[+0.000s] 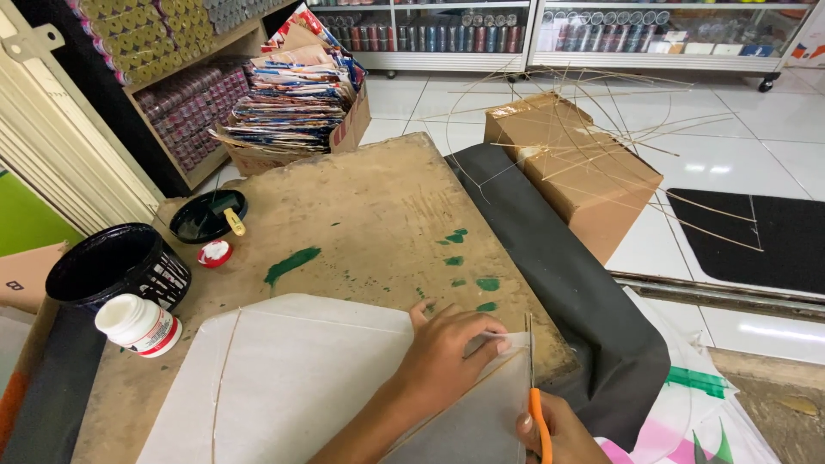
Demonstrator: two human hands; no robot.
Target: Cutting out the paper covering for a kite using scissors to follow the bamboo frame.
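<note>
Head view: left hand (447, 357), low centre of frame, presses flat with spread fingers on a white paper sheet (284, 378) lying on the brown tabletop (369, 206). Right hand (563, 438), bottom edge, grips orange-handled scissors (534, 387), blades at the sheet's right edge. White bottle (137, 325) and black bucket (116, 266) stand at left; cardboard box (571, 167) at upper right.

1 head camera looks steeply down, close over the wooden board (361, 215), shelves beyond
</note>
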